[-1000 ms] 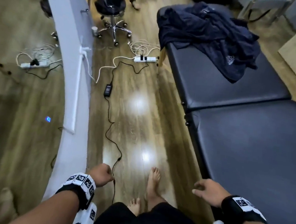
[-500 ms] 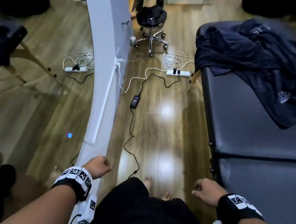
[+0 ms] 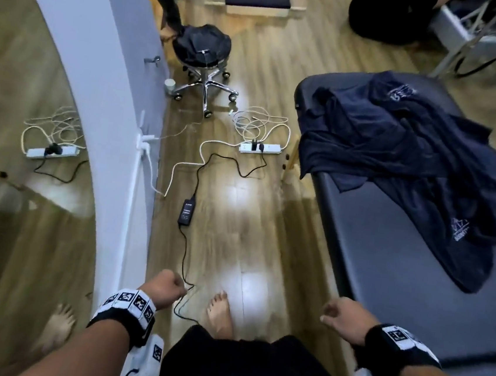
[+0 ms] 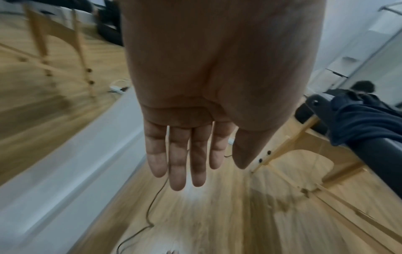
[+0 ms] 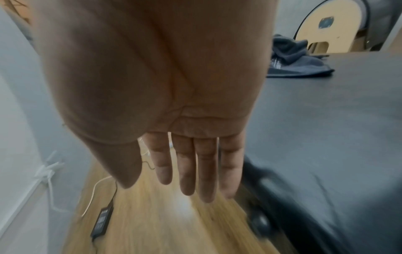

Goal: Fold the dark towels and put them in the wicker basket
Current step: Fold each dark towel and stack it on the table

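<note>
- Dark towels (image 3: 411, 168) lie in a crumpled heap at the far end of the black padded table (image 3: 387, 248), one edge draped over its side
- Left hand (image 4: 195, 106) hangs over the wooden floor (image 3: 237, 217), fingers straight, holding nothing
- Right hand (image 5: 174, 103) hovers beside the table's near edge, fingers relaxed and bare, well apart from the towels

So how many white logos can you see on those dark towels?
2. The far logo is at the back of the dark towels; the near logo is by their front edge. Folds may hide more.
</note>
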### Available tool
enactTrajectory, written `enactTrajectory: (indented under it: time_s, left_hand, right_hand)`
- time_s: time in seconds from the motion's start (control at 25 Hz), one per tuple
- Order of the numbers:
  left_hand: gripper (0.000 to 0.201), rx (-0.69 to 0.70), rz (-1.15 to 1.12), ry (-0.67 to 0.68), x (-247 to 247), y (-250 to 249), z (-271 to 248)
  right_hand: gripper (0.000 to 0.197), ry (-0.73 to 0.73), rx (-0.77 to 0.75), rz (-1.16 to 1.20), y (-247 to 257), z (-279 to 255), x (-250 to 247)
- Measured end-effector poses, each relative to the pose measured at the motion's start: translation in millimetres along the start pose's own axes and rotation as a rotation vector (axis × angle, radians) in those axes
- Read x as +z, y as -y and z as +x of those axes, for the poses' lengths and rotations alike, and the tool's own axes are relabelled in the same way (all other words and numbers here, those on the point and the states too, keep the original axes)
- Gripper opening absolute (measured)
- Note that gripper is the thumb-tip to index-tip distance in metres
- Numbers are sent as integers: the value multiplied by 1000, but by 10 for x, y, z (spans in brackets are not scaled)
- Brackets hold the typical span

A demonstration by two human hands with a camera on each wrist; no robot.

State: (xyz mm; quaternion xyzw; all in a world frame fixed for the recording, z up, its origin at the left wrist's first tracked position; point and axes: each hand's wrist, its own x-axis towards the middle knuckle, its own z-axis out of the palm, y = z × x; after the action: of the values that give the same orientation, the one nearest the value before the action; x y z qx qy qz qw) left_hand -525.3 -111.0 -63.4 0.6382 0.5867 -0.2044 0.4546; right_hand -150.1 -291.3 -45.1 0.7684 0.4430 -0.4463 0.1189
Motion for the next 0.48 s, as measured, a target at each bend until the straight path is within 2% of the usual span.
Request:
enactTrajectory:
  time_s: [0.16, 0.32, 0.48]
  left_hand:
    - [26, 71, 109, 37, -575, -455, 606]
    - [20, 133, 175, 30, -910, -937, 1163]
    - [19, 253, 288, 20, -1171, -1803, 1563]
  right_hand:
    - [33, -84, 43, 108, 292, 171, -527]
    - [32, -117, 104, 207, 325, 359, -930]
    - [32, -244, 139, 357, 162, 701, -1406]
